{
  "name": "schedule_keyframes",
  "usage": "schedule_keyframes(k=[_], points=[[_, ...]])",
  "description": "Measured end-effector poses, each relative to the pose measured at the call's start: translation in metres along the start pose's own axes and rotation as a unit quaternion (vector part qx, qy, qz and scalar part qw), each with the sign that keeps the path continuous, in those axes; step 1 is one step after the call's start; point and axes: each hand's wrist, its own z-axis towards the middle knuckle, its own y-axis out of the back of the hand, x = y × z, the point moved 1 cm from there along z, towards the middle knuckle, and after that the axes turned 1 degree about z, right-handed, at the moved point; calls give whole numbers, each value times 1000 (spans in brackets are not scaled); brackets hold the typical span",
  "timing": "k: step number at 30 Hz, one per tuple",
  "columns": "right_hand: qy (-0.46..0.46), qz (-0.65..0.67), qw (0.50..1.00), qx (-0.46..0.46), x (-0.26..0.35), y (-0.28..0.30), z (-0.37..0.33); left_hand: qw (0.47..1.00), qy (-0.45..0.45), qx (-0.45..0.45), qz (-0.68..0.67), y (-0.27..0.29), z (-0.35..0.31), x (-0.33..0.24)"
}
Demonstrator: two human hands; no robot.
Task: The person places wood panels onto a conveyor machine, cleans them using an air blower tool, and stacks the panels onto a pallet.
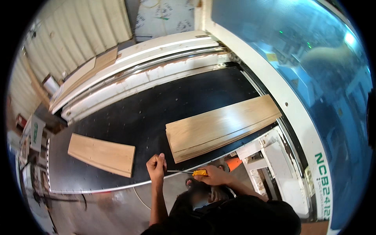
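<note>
My right hand is closed round the yellow handle of a screwdriver-like tool. Its thin metal shaft points left, and the tip ends at or just beside my left hand. That left hand is closed with the thumb uppermost; whether it pinches the tip or some small thing is hidden. Both hands are over the near edge of a black machine bed. Beyond them to the right lies a stack of long wooden boards with a grooved line along the top one. A shorter wooden board lies flat to the left.
A white machine frame with a blue transparent cover rises on the right. Along the far side of the bed runs a white beam with rails, with wood strips beyond it. A white metal frame stands at the near right.
</note>
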Motion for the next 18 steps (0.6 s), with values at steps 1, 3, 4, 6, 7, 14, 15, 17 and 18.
schedule_keyframes(k=[1, 3, 4, 6, 7, 14, 15, 17, 18], points=[[8, -1, 1000, 3, -6, -4, 1, 1000, 0, 1, -1, 0, -1, 1], [9, -21, 1000, 7, -8, -8, 3, 1000, 21, 6, -20, -4, -4, -3], [3, -41, 999, 8, -6, -9, 4, 1000, 20, 4, -22, -7, -6, -4], [-35, -61, 996, 46, 6, -8, 8, 999, 32, 6, -21, -11, -11, -5], [-23, -50, 997, 45, 7, -8, 7, 999, 42, 12, -22, -14, -14, -5], [-6, -21, 999, 46, 14, -11, 12, 998, 54, 7, -9, 6, -16, 2], [-6, -34, 998, 48, 10, -11, 14, 998, 54, 5, -17, 10, -15, 3], [-6, -47, 997, 54, 2, -13, 16, 999, 41, 3, -18, 15, -13, 6], [-6, -48, 997, 58, -1, -14, 17, 999, 38, 6, -15, 16, -13, 7]])
